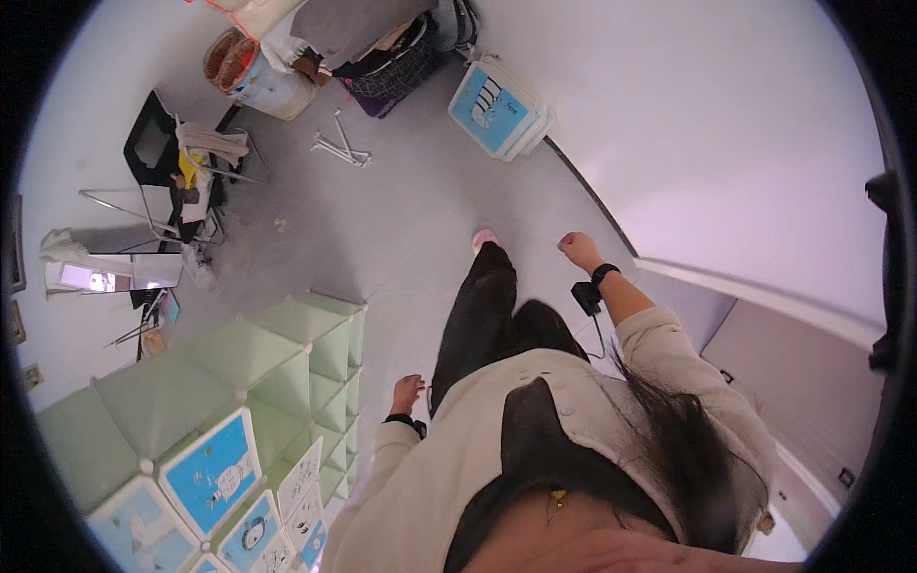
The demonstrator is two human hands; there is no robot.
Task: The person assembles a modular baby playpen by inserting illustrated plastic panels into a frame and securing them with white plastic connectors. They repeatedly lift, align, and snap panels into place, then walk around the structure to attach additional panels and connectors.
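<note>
My left hand (408,393) hangs at my side, its fingers loosely apart with nothing in them, close to the pale green cube shelf (296,320). Out in front, my right hand (580,250) is raised near the white wall with its fingers curled in and nothing visible in them. A dark band circles each wrist. By the right wrist a small black box (586,298) dangles on a cable. One pink shoe (484,240) shows ahead of my black trousers. Neither hand touches any object.
Blue picture panels (492,105) lean on the wall ahead. Thin white rods (341,148) lie on the floor. Farther left stand a pale bin (272,91), a cloth-draped chair (215,143) and a mirror (115,274). Blue animal-print panels (215,473) cover part of the shelf.
</note>
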